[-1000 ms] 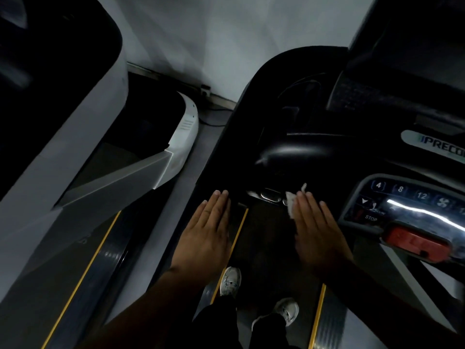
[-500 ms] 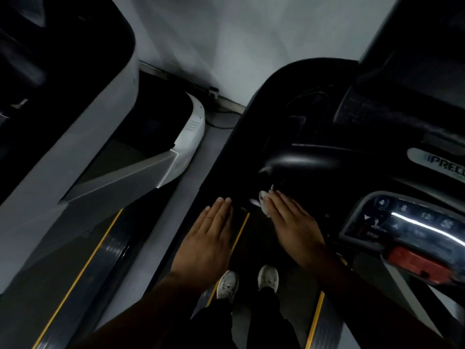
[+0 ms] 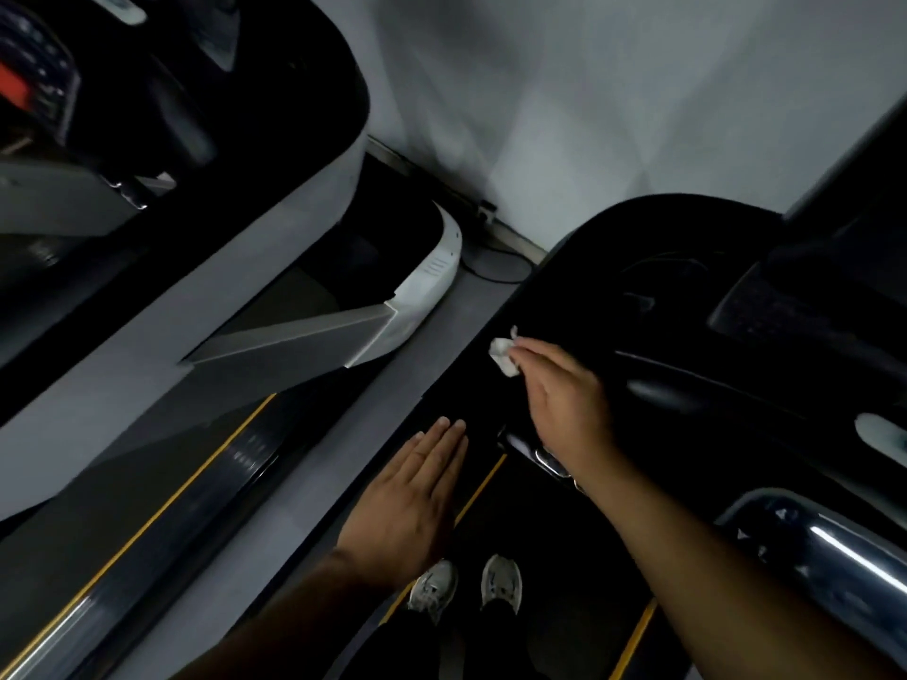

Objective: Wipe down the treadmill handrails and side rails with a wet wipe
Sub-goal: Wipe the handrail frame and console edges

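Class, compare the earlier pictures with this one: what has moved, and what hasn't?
The right hand, pressing the wet wipe, has slid forward and leftward across the black treadmill housing. The white shoes drew together. The left hand stays flat and empty.

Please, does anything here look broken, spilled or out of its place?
Nothing stands out. The right hand presses a crumpled white wipe against the black treadmill, and the left hand is held flat nearby. The picture is dark, so small marks could be missed.
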`<state>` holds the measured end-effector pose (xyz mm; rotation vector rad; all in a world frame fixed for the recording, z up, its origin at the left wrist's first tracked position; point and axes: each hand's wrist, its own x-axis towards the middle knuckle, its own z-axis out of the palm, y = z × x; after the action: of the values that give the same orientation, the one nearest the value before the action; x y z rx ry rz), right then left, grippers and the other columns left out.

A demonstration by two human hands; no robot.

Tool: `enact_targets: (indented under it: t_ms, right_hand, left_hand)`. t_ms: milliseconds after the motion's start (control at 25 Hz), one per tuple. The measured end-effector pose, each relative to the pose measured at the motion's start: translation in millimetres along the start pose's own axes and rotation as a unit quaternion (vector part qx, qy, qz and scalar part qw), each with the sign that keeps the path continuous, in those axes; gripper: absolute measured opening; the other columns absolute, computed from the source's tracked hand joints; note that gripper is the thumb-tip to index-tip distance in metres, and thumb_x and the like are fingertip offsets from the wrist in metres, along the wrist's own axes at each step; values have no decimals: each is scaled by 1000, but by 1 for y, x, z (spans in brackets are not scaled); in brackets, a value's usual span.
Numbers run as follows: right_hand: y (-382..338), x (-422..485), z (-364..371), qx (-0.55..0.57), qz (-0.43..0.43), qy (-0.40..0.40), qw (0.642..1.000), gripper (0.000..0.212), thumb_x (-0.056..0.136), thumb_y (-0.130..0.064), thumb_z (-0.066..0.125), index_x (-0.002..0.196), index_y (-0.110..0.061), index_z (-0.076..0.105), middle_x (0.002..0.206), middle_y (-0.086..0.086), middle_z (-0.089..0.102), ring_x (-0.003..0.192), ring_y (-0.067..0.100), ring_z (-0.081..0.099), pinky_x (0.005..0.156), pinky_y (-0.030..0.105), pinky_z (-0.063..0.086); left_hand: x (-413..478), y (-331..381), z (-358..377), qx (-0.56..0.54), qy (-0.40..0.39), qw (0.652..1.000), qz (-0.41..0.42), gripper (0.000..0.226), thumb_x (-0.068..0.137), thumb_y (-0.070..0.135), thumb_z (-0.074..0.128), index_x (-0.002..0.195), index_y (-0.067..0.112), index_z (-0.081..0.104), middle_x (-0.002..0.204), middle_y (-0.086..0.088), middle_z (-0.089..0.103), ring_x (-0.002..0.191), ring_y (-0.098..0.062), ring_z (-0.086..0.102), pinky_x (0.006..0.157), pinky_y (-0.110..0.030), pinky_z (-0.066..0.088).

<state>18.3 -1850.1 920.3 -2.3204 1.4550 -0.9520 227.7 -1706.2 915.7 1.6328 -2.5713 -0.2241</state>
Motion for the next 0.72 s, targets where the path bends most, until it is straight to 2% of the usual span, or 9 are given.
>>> enact_targets:
  t_ms: [80, 160, 240, 320, 480, 520, 640, 720]
  right_hand:
    - [-13, 6, 18, -10, -56, -47, 997, 27, 96, -4, 61, 120, -6, 74, 130, 8, 69, 120, 26, 67, 99, 42, 56]
    - [-18, -13, 26, -39, -120, -126, 984, 39, 102, -20, 57, 136, -3, 64, 147, 12, 58, 142, 26, 49, 115, 46, 42]
    - [-18, -31, 17, -78, -179, -190, 962, 56, 106, -37, 47, 151, -4, 47, 161, 11, 41, 154, 24, 29, 124, 48, 29]
    - [-5, -27, 9, -140, -214, -209, 944, 66, 106, -47, 41, 157, -6, 38, 166, 10, 32, 156, 23, 23, 124, 48, 27]
    - [20, 15, 5, -208, -100, -194, 954, 75, 105, -57, 29, 158, -4, 33, 168, 12, 27, 158, 24, 18, 126, 49, 20]
    - [17, 18, 7, -202, -98, -202, 953, 76, 105, -59, 26, 159, -5, 32, 168, 12, 25, 158, 24, 15, 126, 50, 19]
    - [-6, -2, 15, -158, -212, -274, 925, 78, 105, -63, 17, 160, -9, 31, 170, 8, 23, 159, 21, 9, 126, 50, 18]
    - [-4, -3, 13, -157, -261, -287, 908, 77, 105, -63, 17, 160, -11, 30, 170, 6, 24, 159, 19, 10, 127, 48, 17]
  left_hand:
    - [0, 0, 0, -4, 7, 1000, -8, 72, 96, 31, 48, 159, 2, 28, 169, -15, 20, 158, -29, 13, 123, -46, 25]
    - [0, 0, 1, -10, 17, 1000, -11, 72, 97, 34, 47, 160, 3, 28, 169, -14, 21, 158, -28, 15, 123, -46, 24]
    - [-1, -1, 3, -15, 23, 999, -17, 72, 99, 36, 47, 160, 5, 27, 169, -13, 21, 158, -27, 14, 124, -45, 24]
    - [-1, -2, 5, -8, 26, 999, -29, 72, 102, 42, 43, 161, 6, 25, 170, -13, 19, 159, -27, 12, 124, -44, 23]
    - [-4, 0, 5, 0, 14, 999, -37, 80, 98, 39, 52, 163, 6, 19, 171, -12, 15, 159, -26, 9, 126, -43, 22]
    - [-3, 0, 5, 1, 13, 999, -36, 81, 98, 38, 54, 163, 6, 18, 171, -12, 15, 159, -26, 10, 126, -44, 24]
    - [-3, 2, 4, -5, 19, 999, -42, 79, 98, 35, 57, 162, 7, 19, 170, -13, 17, 159, -27, 12, 123, -48, 32]
    - [-3, 2, 4, -9, 19, 999, -41, 76, 99, 35, 54, 162, 6, 21, 170, -13, 18, 159, -28, 12, 122, -49, 32]
